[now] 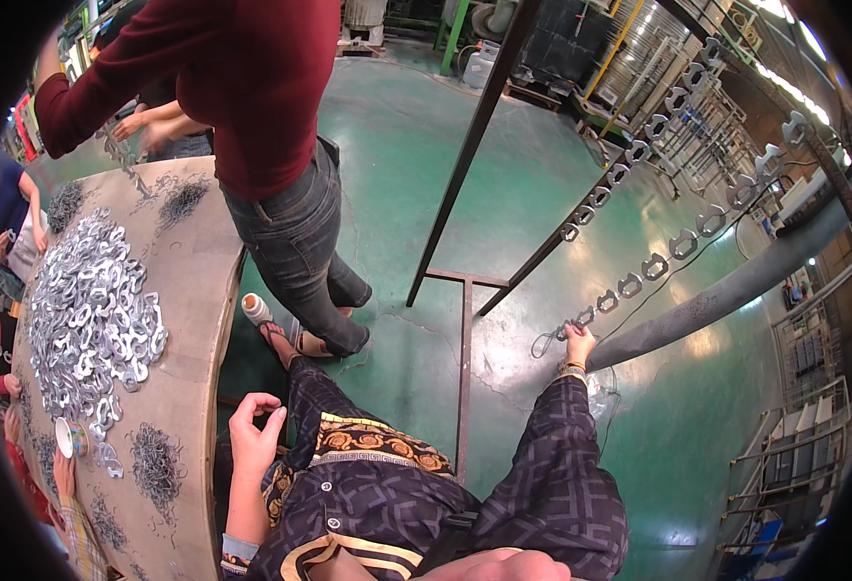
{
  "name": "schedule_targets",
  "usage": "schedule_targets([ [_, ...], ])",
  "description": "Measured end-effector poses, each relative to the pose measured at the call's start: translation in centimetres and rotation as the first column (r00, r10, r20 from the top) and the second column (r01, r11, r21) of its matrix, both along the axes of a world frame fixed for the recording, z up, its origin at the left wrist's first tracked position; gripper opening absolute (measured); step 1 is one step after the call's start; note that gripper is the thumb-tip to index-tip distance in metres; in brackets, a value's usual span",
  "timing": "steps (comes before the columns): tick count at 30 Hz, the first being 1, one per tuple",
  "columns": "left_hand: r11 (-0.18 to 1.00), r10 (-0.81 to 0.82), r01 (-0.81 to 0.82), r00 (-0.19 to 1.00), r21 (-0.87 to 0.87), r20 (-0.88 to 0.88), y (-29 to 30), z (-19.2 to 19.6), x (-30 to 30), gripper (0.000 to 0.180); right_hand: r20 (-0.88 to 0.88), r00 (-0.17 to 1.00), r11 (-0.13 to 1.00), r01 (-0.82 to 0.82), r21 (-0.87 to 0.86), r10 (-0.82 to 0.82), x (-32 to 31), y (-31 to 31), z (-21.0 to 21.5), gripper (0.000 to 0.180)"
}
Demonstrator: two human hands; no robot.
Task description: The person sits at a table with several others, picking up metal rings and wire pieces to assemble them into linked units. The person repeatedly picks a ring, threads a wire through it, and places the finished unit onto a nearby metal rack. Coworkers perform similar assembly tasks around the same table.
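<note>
My right hand (578, 346) is closed around the lower end of a chain of flat grey metal rings (655, 267). From my fingers the chain rises slantwise to the upper right, and a thin loop (542, 345) sticks out to their left. My left hand (255, 432) is raised beside the table's near right edge, its fingers curled and thumb drawn close to them. Whatever it may pinch is too small to make out. On the table (191, 358), to my left, lies a large heap of silvery metal rings (96, 305) near piles of small wire hooks (157, 468).
A dark metal frame (464, 387) stands ahead of me, with another ring chain (619, 174) hanging beyond it. A thick grey pipe (697, 315) slants past my right arm. A person in a dark red top (271, 87) stands by the table; others sit around it. A cup (70, 439) rests there.
</note>
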State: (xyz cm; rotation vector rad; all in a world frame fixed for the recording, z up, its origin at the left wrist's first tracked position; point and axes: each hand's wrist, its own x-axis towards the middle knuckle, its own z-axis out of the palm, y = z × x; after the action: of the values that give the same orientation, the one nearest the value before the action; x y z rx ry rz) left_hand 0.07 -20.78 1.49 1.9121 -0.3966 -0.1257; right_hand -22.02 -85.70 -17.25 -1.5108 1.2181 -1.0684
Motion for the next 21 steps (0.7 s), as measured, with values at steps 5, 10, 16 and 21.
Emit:
schedule_targets([
  [5, 1.0, 0.011, -0.011, 1.0, 0.013, -0.003, 0.3, -0.3, -0.1, 0.013, 0.081, 0.996, 0.999, 0.032, 0.001, -0.032, 0.5, 1.0, -0.4, 0.029],
  [10, 1.0, 0.003, -0.003, 1.0, -0.002, -0.008, 0.1, -0.4, -0.1, 0.012, 0.15, 0.983, 0.994, 0.108, 0.015, -0.109, 0.6, 1.2, -0.7, 0.027],
  [16, 1.0, 0.012, -0.012, 1.0, -0.02, -0.022, 0.2, -0.5, -0.2, 0.012, 0.285, 0.921, 0.964, 0.261, 0.055, -0.266, 1.4, 2.3, -1.1, 0.035],
  [21, 0.999, 0.013, -0.014, 1.0, -0.039, -0.029, 0.3, -0.3, -0.3, 0.015, 0.292, 0.91, 0.955, 0.295, 0.042, -0.294, 1.6, 3.7, -0.3, 0.046],
])
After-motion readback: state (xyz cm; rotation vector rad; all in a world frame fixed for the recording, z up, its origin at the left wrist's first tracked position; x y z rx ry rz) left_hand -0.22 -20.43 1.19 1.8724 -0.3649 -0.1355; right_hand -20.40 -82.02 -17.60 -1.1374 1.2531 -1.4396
